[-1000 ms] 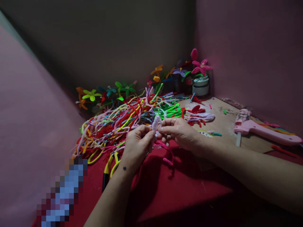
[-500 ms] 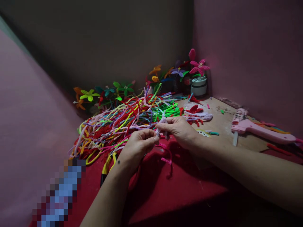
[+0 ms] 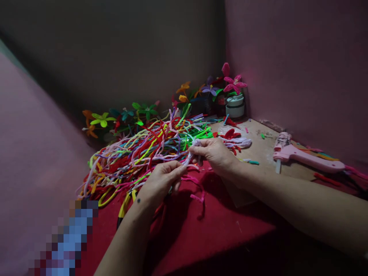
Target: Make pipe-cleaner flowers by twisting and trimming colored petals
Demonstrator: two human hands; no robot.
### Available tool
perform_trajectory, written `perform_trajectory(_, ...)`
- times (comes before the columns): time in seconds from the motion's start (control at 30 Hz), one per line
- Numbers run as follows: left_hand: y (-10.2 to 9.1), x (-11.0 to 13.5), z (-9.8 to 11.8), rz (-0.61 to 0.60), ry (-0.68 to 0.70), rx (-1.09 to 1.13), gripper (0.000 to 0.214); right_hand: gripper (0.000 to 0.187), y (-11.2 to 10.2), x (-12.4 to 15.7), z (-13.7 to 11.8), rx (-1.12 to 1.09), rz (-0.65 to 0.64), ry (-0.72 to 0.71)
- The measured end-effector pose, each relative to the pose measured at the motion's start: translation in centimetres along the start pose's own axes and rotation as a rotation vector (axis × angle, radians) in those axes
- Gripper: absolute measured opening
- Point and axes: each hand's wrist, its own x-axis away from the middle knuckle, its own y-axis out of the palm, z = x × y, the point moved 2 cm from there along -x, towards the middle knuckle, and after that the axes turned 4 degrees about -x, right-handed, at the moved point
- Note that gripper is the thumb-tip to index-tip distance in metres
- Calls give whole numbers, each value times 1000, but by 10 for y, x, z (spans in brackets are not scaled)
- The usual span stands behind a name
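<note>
Both hands pinch one pale lilac pipe cleaner piece (image 3: 188, 158) over the front of the red surface. My left hand (image 3: 165, 177) is closed on its lower end, fingertips pressed together. My right hand (image 3: 211, 151) grips the upper part, where the piece looks bunched or looped; its exact shape is partly behind the fingers. Just beyond the hands lies a large heap of coloured pipe cleaners (image 3: 135, 153). Bright pink pipe cleaner bits (image 3: 202, 189) rest below the hands. Yellow-and-black pliers (image 3: 124, 207) lie partly behind my left wrist.
A pink glue gun (image 3: 307, 157) lies on a brown board (image 3: 260, 143) at the right. Lilac petal pieces (image 3: 237, 142) sit near the board's left side. Pipe cleaner flowers (image 3: 103, 119) stand along the back, with a pale lidded jar (image 3: 235, 107) in the corner. A blurred-out blue patch (image 3: 70, 237) is at lower left.
My left hand has moved down and left from my right hand, and more of the lilac piece shows between them. The whole view has shifted slightly.
</note>
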Motion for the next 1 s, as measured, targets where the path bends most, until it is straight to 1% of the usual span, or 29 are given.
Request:
perform_trajectory(0.07,-3,-2,2,83,81,-104,30,18,0,0,1,2,-28,24)
perform_trajectory(0.13,-4,-3,1,152,133,-84,27,18,1,2,3,-3,-68,54)
perform_trajectory(0.17,-3,-4,0,155,142,-31,27,18,2,3,4,-4,-91,64)
perform_trajectory(0.23,1,-4,-2,110,139,105,27,18,4,6,4,4,-115,74)
perform_trajectory(0.33,4,-3,-7,44,93,229,24,19,7,9,5,23,-122,90)
perform_trajectory(0.43,3,-3,-7,65,94,268,22,19,8,9,6,-21,-147,91)
perform_trajectory(0.5,1,-2,-6,120,124,262,21,18,7,8,6,-56,-163,95)
perform_trajectory(0.6,-2,-2,-4,212,143,227,21,13,6,7,6,-34,-135,141)
perform_trajectory(0.73,-3,-1,-1,278,118,158,23,14,7,9,5,45,-130,177)
perform_trajectory(0.8,-3,-1,1,310,116,110,22,14,8,10,5,11,-140,184)
perform_trajectory(0.93,-1,-1,3,361,121,32,19,18,10,10,6,-159,-177,117)
perform_trajectory(1.0,0,-1,2,364,120,32,18,19,10,10,6,-193,-183,75)
